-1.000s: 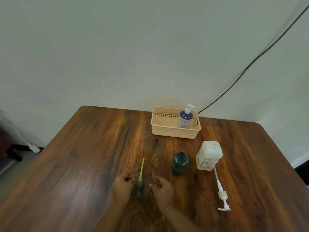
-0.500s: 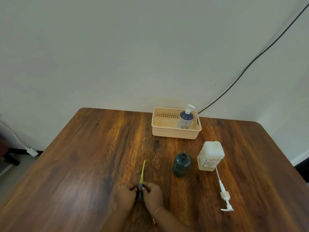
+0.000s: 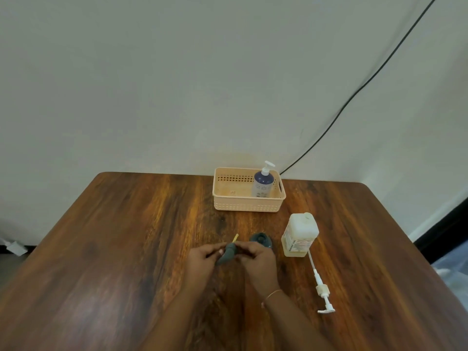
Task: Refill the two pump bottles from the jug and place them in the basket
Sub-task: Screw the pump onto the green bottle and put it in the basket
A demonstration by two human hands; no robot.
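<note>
My left hand [image 3: 202, 259] and my right hand [image 3: 257, 260] both grip a dark green pump head [image 3: 228, 254] with a yellow dip tube, held just above the table. Right behind my right hand stands the open dark green bottle [image 3: 260, 239], partly hidden by my fingers. To its right stands the white jug [image 3: 300, 234], open at the top. A white pump [image 3: 321, 287] with a long tube lies on the table in front of the jug. A blue pump bottle [image 3: 263, 183] stands upright in the right end of the peach basket [image 3: 247, 205].
The wooden table [image 3: 126, 249] ends at a white wall behind the basket. A black cable [image 3: 354, 95] runs down the wall to the table's back edge. The floor shows past the table's left and right edges.
Both hands closed on the green pump head, which lay flat on the table, and lifted it. The view has shifted a little; the other objects stayed put.
</note>
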